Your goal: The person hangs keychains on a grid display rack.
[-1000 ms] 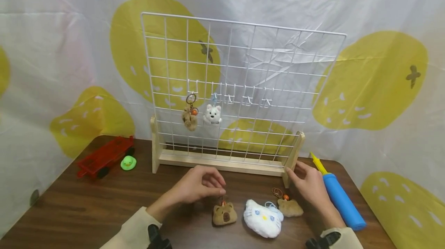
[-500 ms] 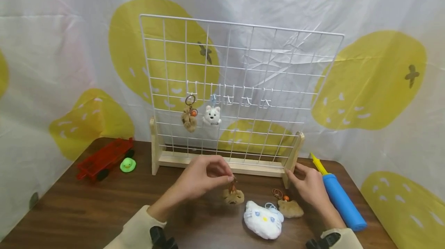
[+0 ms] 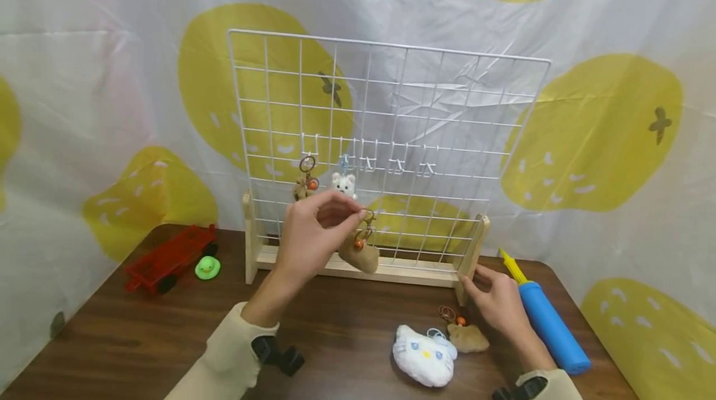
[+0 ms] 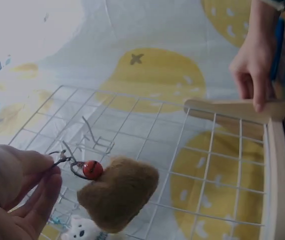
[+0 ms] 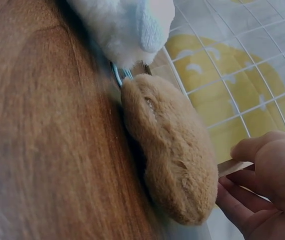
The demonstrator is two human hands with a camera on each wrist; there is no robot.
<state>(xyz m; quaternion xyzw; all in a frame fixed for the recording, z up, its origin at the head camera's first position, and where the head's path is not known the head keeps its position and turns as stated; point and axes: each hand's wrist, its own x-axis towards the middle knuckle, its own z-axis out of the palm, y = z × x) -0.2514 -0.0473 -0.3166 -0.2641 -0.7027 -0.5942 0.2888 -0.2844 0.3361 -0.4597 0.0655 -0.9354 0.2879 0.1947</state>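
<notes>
My left hand pinches the metal ring of a brown plush keychain between thumb and fingertips. The plush dangles with its orange bell in front of the lower part of a white wire grid rack. At the rack's right end, my right hand grips the wooden foot between thumb and fingers. Another brown plush keychain and a small white dog plush hang from hooks on the left, partly covered by my left hand. Several bare white hooks continue the row rightward.
On the table near my right hand lie a white cat-head plush and a further brown plush keychain. A blue pump lies at the right edge. Far left are a red toy cart and a green duck.
My left hand has taken the brown plush keychain by its ring and lifted it off the table, up towards the grid. My right hand stays on the wooden foot.
</notes>
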